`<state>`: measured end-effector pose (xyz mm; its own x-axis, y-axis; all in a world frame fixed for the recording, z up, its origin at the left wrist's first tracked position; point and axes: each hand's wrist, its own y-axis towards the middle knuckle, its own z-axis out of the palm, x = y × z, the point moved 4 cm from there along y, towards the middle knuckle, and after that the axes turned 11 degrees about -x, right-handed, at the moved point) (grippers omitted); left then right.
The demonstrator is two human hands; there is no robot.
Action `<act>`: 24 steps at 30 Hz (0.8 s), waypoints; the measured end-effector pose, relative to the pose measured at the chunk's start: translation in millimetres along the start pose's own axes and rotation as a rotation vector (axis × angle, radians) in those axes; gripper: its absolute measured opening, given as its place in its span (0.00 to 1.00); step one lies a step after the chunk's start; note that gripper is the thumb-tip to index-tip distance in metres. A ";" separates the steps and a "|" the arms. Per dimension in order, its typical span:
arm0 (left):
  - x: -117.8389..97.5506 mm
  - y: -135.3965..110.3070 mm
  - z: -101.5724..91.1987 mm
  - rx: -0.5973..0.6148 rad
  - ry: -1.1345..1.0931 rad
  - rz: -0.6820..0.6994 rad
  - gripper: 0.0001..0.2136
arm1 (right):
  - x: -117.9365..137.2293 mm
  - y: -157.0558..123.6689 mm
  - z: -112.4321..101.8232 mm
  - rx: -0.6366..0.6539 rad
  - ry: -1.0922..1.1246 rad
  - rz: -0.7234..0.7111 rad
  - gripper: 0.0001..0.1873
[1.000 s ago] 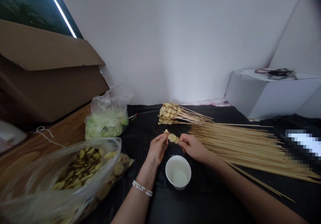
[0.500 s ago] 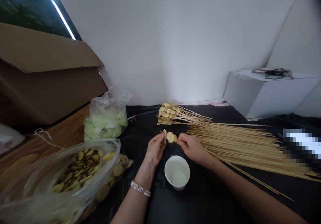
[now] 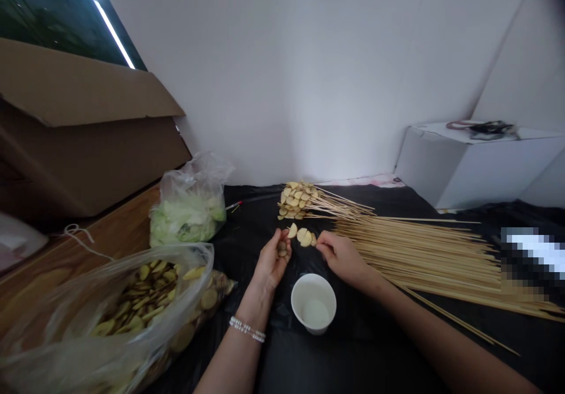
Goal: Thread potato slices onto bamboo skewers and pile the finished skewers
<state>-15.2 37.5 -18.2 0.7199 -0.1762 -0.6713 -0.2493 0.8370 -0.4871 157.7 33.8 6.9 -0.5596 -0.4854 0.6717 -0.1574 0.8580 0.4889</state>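
- Head view: your right hand (image 3: 342,257) has its grip pinched shut on a thin bamboo skewer (image 3: 316,242). Thumb and forefinger meet at the skewer's near end, just behind the food.
- Three pale yellow potato slices (image 3: 302,235) sit threaded on that skewer. They are held above the tabletop, between your two hands and just beyond the white paper cup (image 3: 313,303).
- Your left hand (image 3: 272,260) is palm up with its grip half clenched round a few small loose slices (image 3: 282,248). Its fingertips lie just beside the leading threaded slice; whether they touch it is too small to tell.
- A white bead bracelet (image 3: 247,330) circles your left wrist.
- The cup stands upright on the black plastic sheet (image 3: 353,347) that covers the tabletop, near both wrists.
- To your right, a broad pile of bare bamboo sticks (image 3: 424,255) lies on the sheet, passing just beside your right hand.
- Beyond your hands rests a small heap of finished potato skewers (image 3: 300,198).
- To your left, a clear plastic bag of potato slices (image 3: 132,300) slumps open, and behind it lies a clear bag of green leaves (image 3: 188,211).
- A brown cardboard box (image 3: 88,135) sits at the far left, and a white box (image 3: 477,161) at the far right.
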 end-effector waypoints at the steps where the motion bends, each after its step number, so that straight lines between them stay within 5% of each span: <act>1: -1.3 -0.8 0.8 0.018 -0.030 -0.035 0.04 | -1.5 1.1 -0.8 0.001 0.035 0.021 0.08; 7: -1.8 -2.7 2.8 0.066 -0.101 -0.078 0.19 | -1.5 3.3 -3.3 0.049 0.150 0.089 0.09; 24: -9.4 2.6 -6.5 -0.089 -0.107 0.080 0.06 | 2.6 1.3 -2.9 0.075 0.114 0.048 0.07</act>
<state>-26.8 38.0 -16.8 0.7591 -0.0504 -0.6490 -0.3617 0.7963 -0.4849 158.4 33.1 10.8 -0.4722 -0.4560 0.7544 -0.1957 0.8887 0.4147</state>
